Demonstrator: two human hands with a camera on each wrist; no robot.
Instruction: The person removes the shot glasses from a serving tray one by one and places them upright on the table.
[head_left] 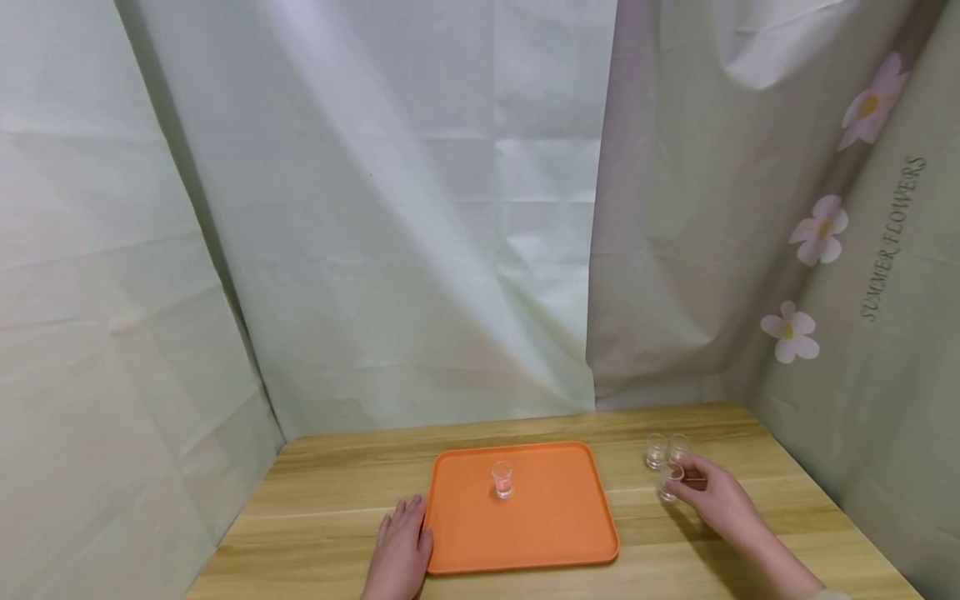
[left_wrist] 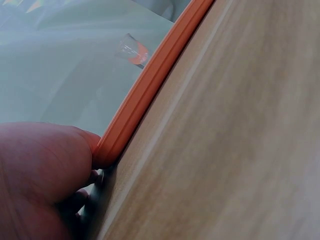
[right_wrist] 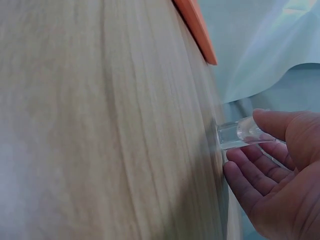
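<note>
On the right part of the table, my right hand (head_left: pixel 716 498) pinches a clear shot glass (head_left: pixel 667 492) between thumb and fingers. In the right wrist view that glass (right_wrist: pixel 229 136) stands upright with its base at the tabletop. Two more shot glasses stand just behind it, one at the left (head_left: pixel 656 451) and one at the right (head_left: pixel 678 447), partly behind my fingers. An orange tray (head_left: pixel 555 525) lies in the middle, with a single shot glass (head_left: pixel 502 482) upright on it. My left hand (head_left: pixel 399 546) rests on the table against the tray's left edge, fingers fairly straight.
The wooden table (head_left: pixel 330 508) carries everything. Pale green curtains (head_left: pixel 420 250) hang behind it and along both sides, the right one (head_left: pixel 885 383) printed with pink flowers and lettering.
</note>
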